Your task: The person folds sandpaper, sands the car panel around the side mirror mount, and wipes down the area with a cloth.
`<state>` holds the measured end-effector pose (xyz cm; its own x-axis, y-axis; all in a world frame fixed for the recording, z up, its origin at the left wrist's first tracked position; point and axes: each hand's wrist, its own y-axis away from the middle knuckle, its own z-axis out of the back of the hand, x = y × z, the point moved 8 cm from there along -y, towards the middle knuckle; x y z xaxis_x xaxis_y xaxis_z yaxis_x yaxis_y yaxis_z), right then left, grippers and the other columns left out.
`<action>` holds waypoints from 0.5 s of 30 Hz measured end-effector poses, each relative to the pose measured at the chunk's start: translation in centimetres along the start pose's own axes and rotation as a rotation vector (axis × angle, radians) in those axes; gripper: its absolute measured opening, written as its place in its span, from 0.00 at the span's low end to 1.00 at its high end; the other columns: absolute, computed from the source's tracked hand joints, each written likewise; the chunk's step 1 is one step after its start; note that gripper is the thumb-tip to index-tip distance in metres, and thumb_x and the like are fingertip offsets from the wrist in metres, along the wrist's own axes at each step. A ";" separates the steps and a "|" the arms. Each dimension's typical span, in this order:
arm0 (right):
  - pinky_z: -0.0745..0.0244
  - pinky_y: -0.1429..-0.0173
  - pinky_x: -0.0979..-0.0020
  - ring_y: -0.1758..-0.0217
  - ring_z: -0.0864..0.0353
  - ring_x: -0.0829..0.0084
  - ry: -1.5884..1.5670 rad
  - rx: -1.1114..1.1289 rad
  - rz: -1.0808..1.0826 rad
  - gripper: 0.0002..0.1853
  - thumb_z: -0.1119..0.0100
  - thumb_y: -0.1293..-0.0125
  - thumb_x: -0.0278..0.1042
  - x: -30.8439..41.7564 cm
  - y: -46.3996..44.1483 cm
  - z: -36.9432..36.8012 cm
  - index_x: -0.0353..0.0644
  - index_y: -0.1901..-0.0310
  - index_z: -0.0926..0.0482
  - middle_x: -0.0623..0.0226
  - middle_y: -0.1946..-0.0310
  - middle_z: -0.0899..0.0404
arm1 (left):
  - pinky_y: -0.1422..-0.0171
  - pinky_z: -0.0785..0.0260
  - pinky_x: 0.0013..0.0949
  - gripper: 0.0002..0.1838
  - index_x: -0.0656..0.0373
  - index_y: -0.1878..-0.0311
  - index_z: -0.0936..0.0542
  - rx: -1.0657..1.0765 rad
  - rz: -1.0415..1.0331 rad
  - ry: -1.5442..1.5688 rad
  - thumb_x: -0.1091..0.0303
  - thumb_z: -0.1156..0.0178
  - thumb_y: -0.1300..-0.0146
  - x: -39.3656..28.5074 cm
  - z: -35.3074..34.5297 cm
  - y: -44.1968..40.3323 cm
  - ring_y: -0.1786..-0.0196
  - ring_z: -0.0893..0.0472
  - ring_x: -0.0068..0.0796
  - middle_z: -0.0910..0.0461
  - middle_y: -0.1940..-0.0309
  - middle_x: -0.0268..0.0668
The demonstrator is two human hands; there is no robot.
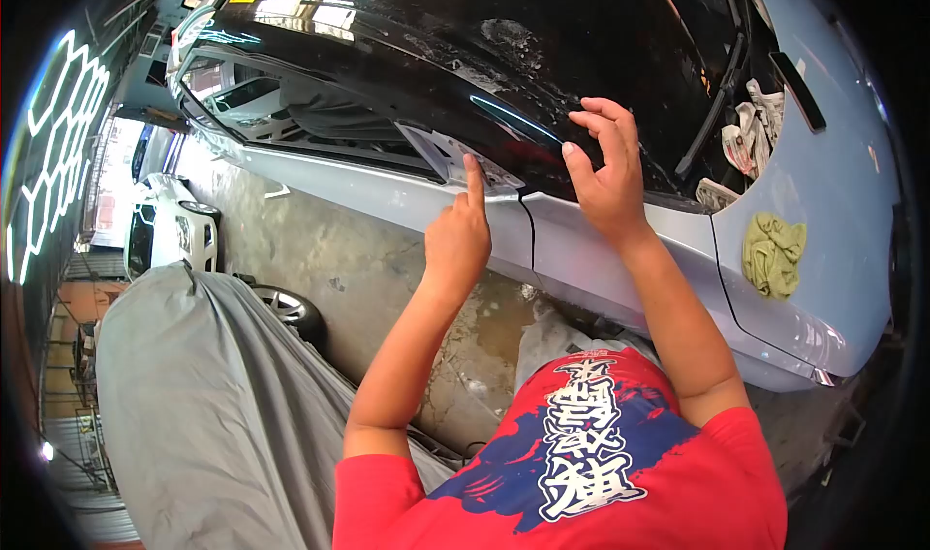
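A light blue car's front side [620, 269] lies before me. My left hand [455, 235] stretches its index finger up at the grey triangular panel [450, 157] in the front corner of the side window; its other fingers are folded, and nothing shows in them. Whether the fingertip presses on the panel I cannot tell. Over the black roof pillar, at the edge of the dark windshield [542, 51], my right hand [612, 182] has thumb and bent fingers apart, holding nothing. Water-like streaks and smudges mark the glass near it.
A green cloth [773, 255] lies on the fender. Crumpled newspaper [751, 133] sits at the windshield base beside a wiper [717, 104]. Behind me stand a grey-covered vehicle [213, 395], a wheel [286, 310] on the floor and a white car [174, 225].
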<state>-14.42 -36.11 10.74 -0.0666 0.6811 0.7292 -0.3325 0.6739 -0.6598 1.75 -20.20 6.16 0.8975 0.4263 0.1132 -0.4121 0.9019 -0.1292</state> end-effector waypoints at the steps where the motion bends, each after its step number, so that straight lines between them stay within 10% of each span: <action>1: 0.26 0.31 0.58 0.36 0.22 0.54 0.000 -0.002 0.005 0.17 0.35 0.35 0.26 0.0 0.0 0.0 0.38 0.44 0.20 0.55 0.38 0.24 | 0.69 0.20 0.43 0.50 0.67 0.14 0.54 -0.007 -0.013 -0.047 0.75 0.42 0.38 -0.2 -0.2 0.2 0.70 0.14 0.44 0.17 0.65 0.44; 15: 0.25 0.33 0.59 0.38 0.21 0.54 0.002 -0.021 0.020 0.16 0.35 0.35 0.26 0.1 0.2 0.1 0.37 0.45 0.20 0.55 0.40 0.24 | 0.70 0.18 0.36 0.50 0.68 0.14 0.55 0.063 -0.063 -0.191 0.72 0.40 0.36 -0.6 -2.3 1.5 0.70 0.14 0.33 0.18 0.67 0.37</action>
<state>-14.57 -35.92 10.72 -0.0708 0.6951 0.7154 -0.3117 0.6659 -0.6778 0.92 -19.28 3.67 0.8781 0.3691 0.3045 -0.3708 0.9271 -0.0544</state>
